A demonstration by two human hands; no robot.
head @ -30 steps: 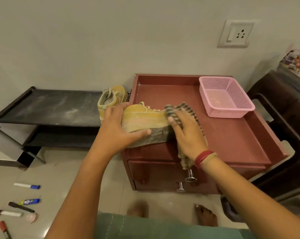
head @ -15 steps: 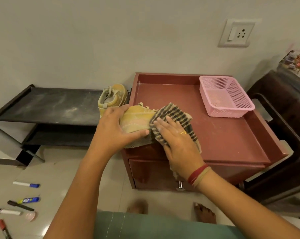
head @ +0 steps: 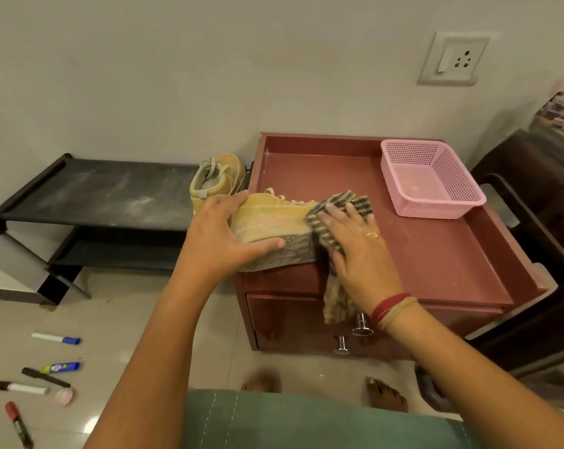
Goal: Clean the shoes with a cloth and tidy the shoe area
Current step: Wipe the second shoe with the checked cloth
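A yellow shoe (head: 271, 218) lies on its side at the front left corner of the red cabinet top (head: 436, 254), its patterned sole facing me. My left hand (head: 222, 234) grips its heel end, thumb along the sole. My right hand (head: 352, 244) presses a striped cloth (head: 342, 205) flat against the toe end; the cloth's tail hangs over the cabinet front. The second yellow shoe (head: 217, 178) stands on the right end of the black shoe rack (head: 96, 192).
A pink mesh basket (head: 431, 179) sits at the cabinet's back right. Several markers (head: 47, 375) and a small pink lid (head: 65, 396) lie on the floor at lower left. A dark chair (head: 540, 254) stands right of the cabinet. My bare feet (head: 384, 395) are below.
My right hand slid the cloth left over the shoe's middle, then back right to the toe end. My left hand has kept hold of the heel end.
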